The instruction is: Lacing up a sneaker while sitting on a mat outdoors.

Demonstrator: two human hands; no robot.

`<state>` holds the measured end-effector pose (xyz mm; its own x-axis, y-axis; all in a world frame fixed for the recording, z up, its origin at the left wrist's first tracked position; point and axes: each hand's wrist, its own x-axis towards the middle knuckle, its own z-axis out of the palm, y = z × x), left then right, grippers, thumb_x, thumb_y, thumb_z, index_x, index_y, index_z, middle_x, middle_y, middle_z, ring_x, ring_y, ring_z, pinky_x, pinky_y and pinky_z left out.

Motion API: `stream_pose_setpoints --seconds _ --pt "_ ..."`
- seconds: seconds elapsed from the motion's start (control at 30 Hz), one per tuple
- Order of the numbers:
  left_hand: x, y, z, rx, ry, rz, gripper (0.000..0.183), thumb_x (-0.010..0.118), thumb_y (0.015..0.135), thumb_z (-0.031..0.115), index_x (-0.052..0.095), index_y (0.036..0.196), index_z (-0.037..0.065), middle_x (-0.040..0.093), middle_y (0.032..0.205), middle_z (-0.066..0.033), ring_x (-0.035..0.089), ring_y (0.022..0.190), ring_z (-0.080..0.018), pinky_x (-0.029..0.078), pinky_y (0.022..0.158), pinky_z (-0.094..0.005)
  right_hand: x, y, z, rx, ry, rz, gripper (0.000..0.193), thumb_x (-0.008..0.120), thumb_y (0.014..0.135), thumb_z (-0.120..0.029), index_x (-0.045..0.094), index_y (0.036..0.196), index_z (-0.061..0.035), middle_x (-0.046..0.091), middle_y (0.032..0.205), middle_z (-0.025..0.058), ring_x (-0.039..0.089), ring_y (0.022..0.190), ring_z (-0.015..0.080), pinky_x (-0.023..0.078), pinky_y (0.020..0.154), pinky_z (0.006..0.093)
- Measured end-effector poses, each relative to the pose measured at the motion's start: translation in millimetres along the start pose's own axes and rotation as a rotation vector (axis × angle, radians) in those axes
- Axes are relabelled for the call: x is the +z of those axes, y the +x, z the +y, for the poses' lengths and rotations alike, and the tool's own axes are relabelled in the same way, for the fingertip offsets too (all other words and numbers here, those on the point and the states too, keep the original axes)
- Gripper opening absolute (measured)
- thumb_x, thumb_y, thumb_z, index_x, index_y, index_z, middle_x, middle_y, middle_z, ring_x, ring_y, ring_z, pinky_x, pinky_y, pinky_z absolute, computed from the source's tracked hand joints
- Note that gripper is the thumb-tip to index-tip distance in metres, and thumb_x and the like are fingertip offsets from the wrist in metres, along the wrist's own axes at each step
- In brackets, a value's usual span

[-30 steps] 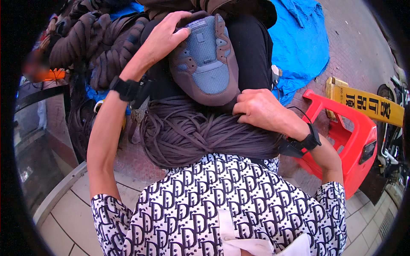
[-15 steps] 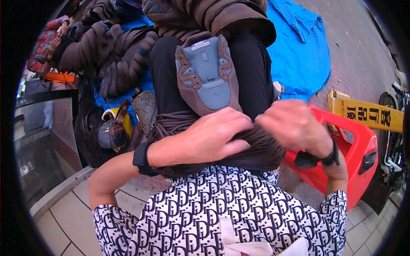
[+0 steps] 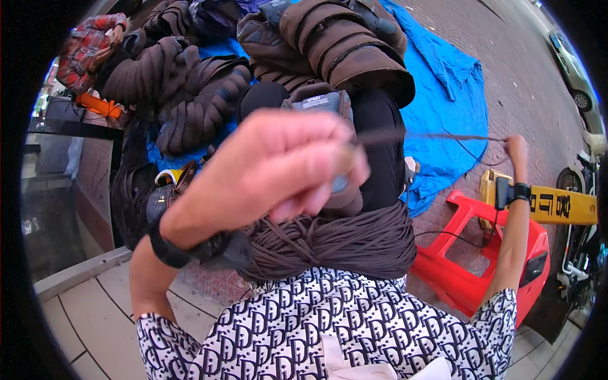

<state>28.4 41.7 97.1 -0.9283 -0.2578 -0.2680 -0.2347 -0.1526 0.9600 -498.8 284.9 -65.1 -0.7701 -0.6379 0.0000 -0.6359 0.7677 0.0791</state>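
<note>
A brown shoelace [image 3: 430, 136] is stretched across from one hand to the other. One end is pinched in my left hand [image 3: 285, 164], raised in front of my lap and slightly smeared by motion. Far out to the right, my right hand [image 3: 517, 149] is closed on the lace, a loose length dangling below it. Behind my left hand a brown and grey-blue shoe upper [image 3: 316, 101] lies on my black-trousered knees, mostly hidden by that hand. A thick bundle of brown shoelaces [image 3: 361, 244] lies across my lap.
Nested stacks of brown shoe uppers [image 3: 354, 54] lie ahead and to the left on a blue tarp [image 3: 443, 95]. A red plastic stool [image 3: 456, 221] and a yellow board [image 3: 563, 206] stand at right. Another person in a checked shirt [image 3: 85, 54] is at far left.
My hands were close together over the lap; now the right has swung far out to the right and the left has risen, with a lace drawn between them. The shoe upper became mostly covered.
</note>
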Motion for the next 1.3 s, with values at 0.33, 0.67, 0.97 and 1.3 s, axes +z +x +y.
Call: stream_pose_setpoints --seconds 0.33,0.67,0.97,1.3 --pt "9.5 64.6 -12.2 -0.076 0.373 -0.048 0.017 0.048 0.088 0.017 0.058 0.087 0.003 0.049 0.058 0.0041 0.039 0.045 -0.0009 0.029 0.040 -0.0158 -102.8 -146.9 -277.1 -0.573 1.380 -1.056 0.026 0.066 0.072 -0.012 0.063 0.095 -0.0016 0.061 0.080 0.0024 0.055 0.062 0.0075 0.044 0.055 0.0198" --pt "-29.1 15.4 -71.5 -0.351 0.188 0.097 0.020 0.047 0.088 0.017 0.058 0.095 0.001 0.050 0.059 0.0019 0.045 0.045 -0.0032 0.035 0.042 -0.0164 -34.3 -116.3 -237.4 -0.433 1.288 -0.617 0.012 0.064 0.070 -0.011 0.067 0.078 -0.0018 0.058 0.066 0.0032 0.052 0.053 0.0088 0.038 0.048 0.0220" --pt "-9.5 34.6 -76.7 -0.348 -0.113 -0.044 0.026 0.047 0.090 0.021 0.056 0.100 -0.001 0.057 0.065 -0.0052 0.052 0.050 -0.0083 0.040 0.041 -0.0202 -74.3 -171.1 -329.1 -1.041 1.230 -0.327 0.045 0.071 0.064 -0.012 0.058 0.106 -0.0040 0.062 0.090 0.0103 0.061 0.076 0.0200 0.049 0.066 0.0278" --pt "-10.1 33.7 -91.6 -0.405 -0.207 0.030 0.020 0.051 0.087 0.017 0.052 0.089 -0.004 0.059 0.070 -0.0101 0.058 0.048 -0.0131 0.045 0.038 -0.0203 -69.7 -187.3 -338.1 -1.015 1.158 -0.079 0.025 0.072 0.064 -0.015 0.065 0.086 -0.0048 0.059 0.072 0.0078 0.060 0.061 0.0206 0.047 0.054 0.0283"
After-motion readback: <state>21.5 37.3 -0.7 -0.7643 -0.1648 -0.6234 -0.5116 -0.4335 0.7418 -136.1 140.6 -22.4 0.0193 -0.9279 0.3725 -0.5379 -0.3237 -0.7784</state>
